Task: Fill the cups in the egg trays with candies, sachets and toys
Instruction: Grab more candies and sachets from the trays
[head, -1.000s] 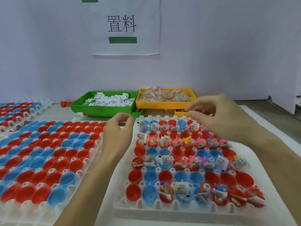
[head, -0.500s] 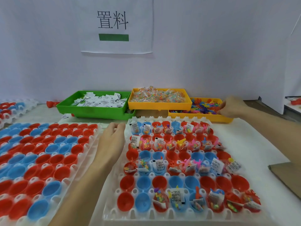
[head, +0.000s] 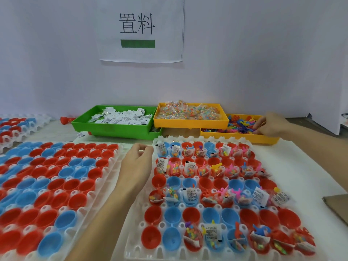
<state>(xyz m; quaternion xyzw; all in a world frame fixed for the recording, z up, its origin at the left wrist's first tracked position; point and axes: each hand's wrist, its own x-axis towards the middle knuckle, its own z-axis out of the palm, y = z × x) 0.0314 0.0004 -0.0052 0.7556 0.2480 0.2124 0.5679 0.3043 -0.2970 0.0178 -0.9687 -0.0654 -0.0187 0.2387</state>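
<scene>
While the right hand is curled among the toys, its grasp cannot be told.
The left hand, loosely curled and holding nothing, is being kept beside the egg tray; the cardboard is being cut off.

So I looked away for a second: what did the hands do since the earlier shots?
The right hand went from above the filled egg tray out to the toy bin, its fingers now among the toys; whether it holds one is unclear. The left hand stayed loosely curled at the tray's left edge. Trays and bins look unchanged.
</scene>
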